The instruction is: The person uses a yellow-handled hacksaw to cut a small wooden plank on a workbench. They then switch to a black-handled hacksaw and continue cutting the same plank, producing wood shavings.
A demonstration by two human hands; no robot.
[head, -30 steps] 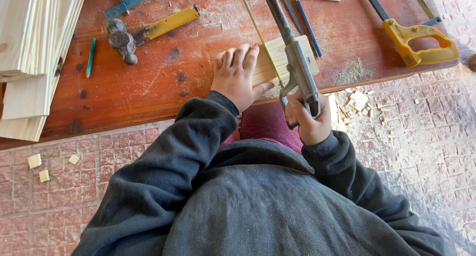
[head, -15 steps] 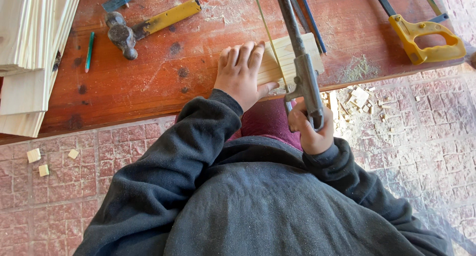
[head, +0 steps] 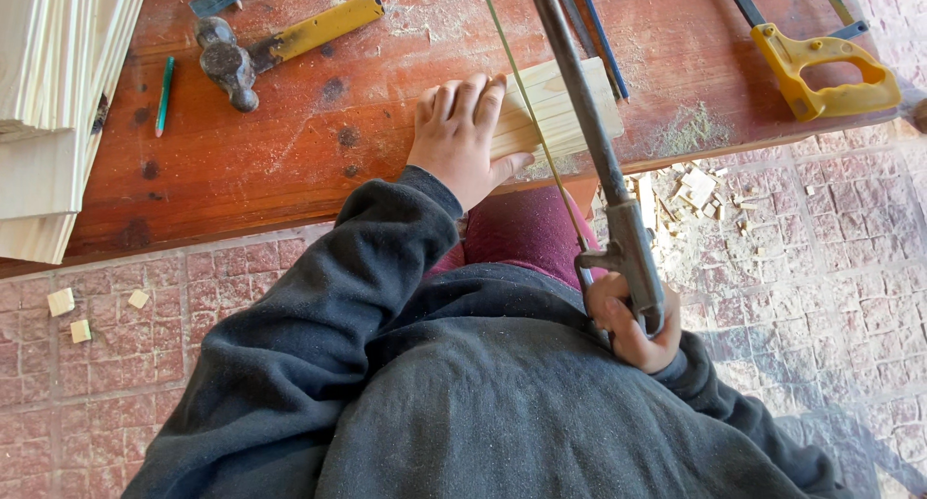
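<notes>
My left hand presses flat on a pale wooden block at the near edge of the red-brown workbench. My right hand grips the handle of a grey metal hacksaw, pulled back close to my body. The saw's thin blade crosses the block just right of my left fingers. Dark grey sleeves cover both arms.
A hammer with a yellow handle and a green pencil lie at the bench's left. Stacked pale boards fill the far left. A yellow-handled saw rests at the right. Wood offcuts and sawdust litter the brick floor.
My right hand has drawn the hacksaw back toward my body, so the handle now sits lower in view. My left hand stays on the block.
</notes>
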